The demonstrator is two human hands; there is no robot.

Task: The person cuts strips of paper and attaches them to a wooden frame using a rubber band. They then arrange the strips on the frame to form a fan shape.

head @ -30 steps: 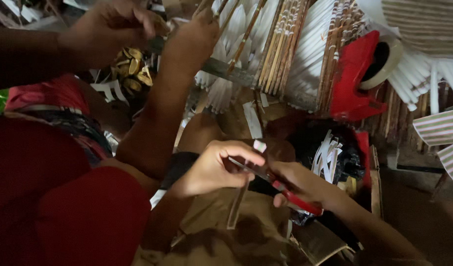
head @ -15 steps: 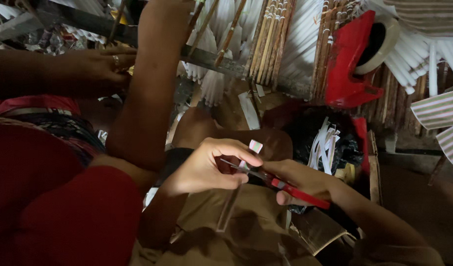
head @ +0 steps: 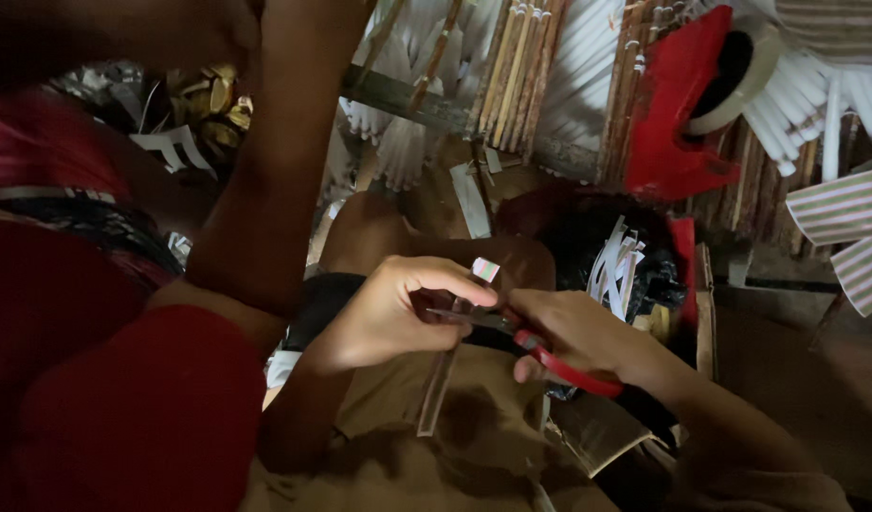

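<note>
- The right hand, centre of the frame, gripped red-handled scissors, blades pointing left.
- The left hand, just left of it, pinched the top of a paper strip that hung down over the lap.
- The blades met the strip by the left fingertips; a clean cut probably called for a taut strip and fingers kept clear.
- Another person's arm crossed the upper left.
- A red tape dispenser sat upper right, among bamboo sticks.

My left hand held a paper strip left of the scissors in my right hand; another person's arm lay farther left.
</note>
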